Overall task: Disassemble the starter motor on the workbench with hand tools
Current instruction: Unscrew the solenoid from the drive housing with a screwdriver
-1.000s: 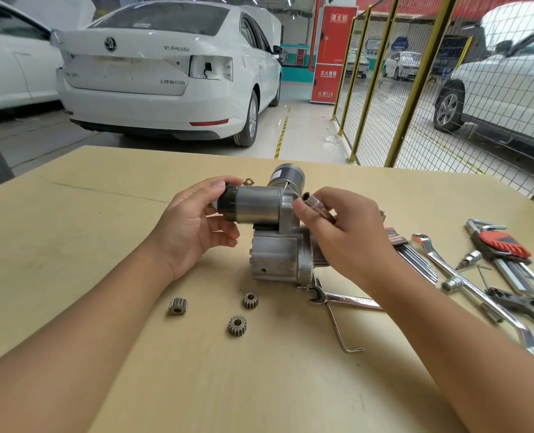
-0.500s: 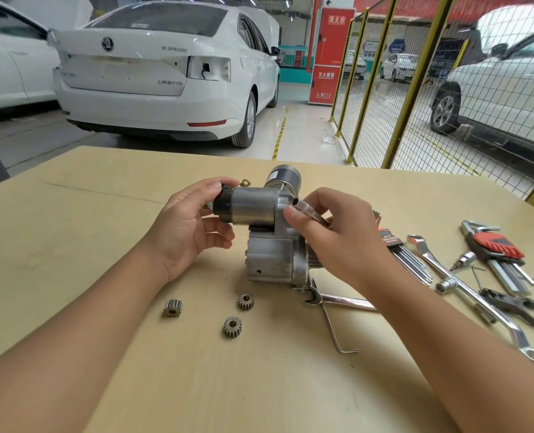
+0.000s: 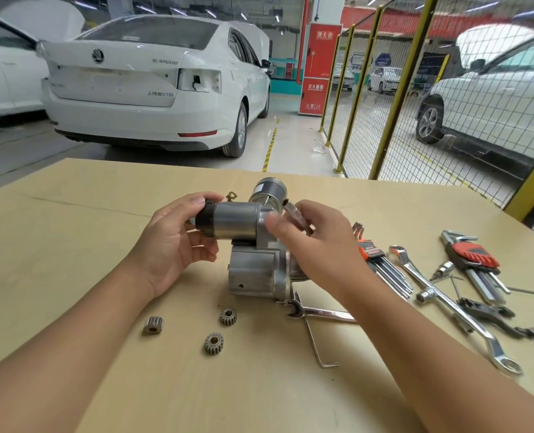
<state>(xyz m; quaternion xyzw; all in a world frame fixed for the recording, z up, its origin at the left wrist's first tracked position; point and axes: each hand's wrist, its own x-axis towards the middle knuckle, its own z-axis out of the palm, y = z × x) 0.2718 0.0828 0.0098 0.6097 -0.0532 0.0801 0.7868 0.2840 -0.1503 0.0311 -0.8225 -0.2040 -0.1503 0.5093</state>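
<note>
Starter motor (image 3: 253, 245) gripped by left hand (image 3: 173, 245) (no legible markings).

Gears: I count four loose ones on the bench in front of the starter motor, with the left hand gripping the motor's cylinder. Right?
Not quite: the head view shows three loose gears, not four, lying on the bench in front of the starter motor. The left hand does grip its cylinder.

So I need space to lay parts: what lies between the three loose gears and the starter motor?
Only bare workbench separates the gears from the starter motor, head view.
</note>
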